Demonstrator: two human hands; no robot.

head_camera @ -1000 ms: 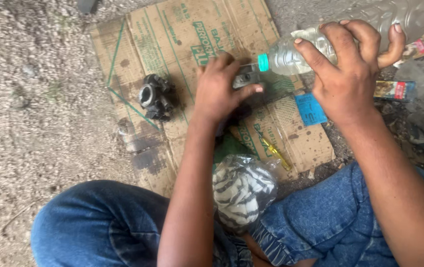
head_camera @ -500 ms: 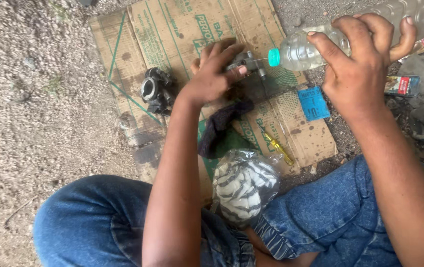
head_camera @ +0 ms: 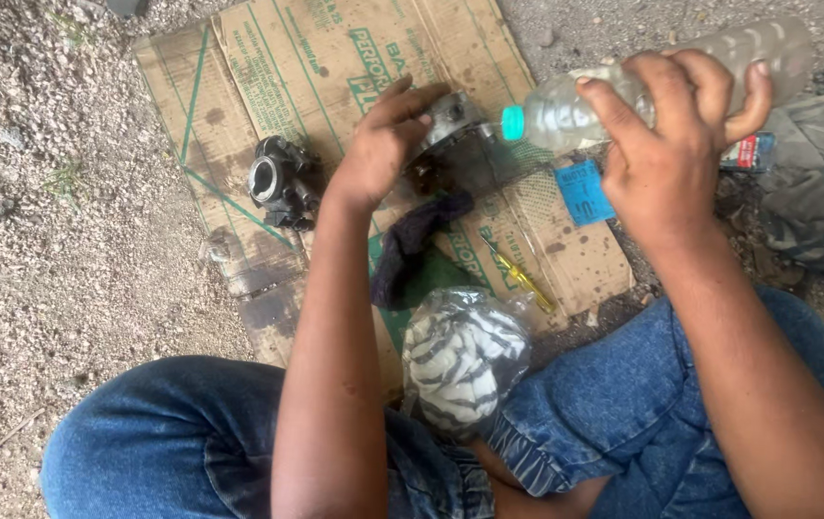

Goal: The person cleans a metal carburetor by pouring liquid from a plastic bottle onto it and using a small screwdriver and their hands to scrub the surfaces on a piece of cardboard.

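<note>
— What is the right hand [head_camera: 671, 159] doing?

— It is wrapping its fingers round a clear plastic bottle [head_camera: 623, 82], tipped on its side, with the teal cap [head_camera: 513, 122] pointing at a small metal part [head_camera: 450, 120]. The fingers are closing fully over the bottle's middle.

— And the left hand [head_camera: 378, 154]?

— It is gripping that part, fingers curling over its top and thumb underneath, holding it just above the cardboard [head_camera: 335, 58], right next to the cap.

— How is the bottle likely handling?

— I am judging it thin-walled and soft, so a hard squeeze is going to dent it and push liquid out. It looks partly full, so it is probably light. Holding it at the middle, as the hand is doing, is giving good control of the tilt.

— And the part?

— It is looking like cast metal, stiff and heavy for its size. It appears greasy, so it may be slipping in bare fingers; taking it by the rim, with the thumb opposing, seems safest.

— What else is lying about?

— A dark carburettor body [head_camera: 282, 183] is sitting on the cardboard, well left of the hand. A dark rag [head_camera: 412, 245] is lying below the part, a yellow screwdriver [head_camera: 522, 279] beside it, and a striped cloth in a clear bag [head_camera: 460, 360] is resting against the jeans [head_camera: 162, 432].
</note>
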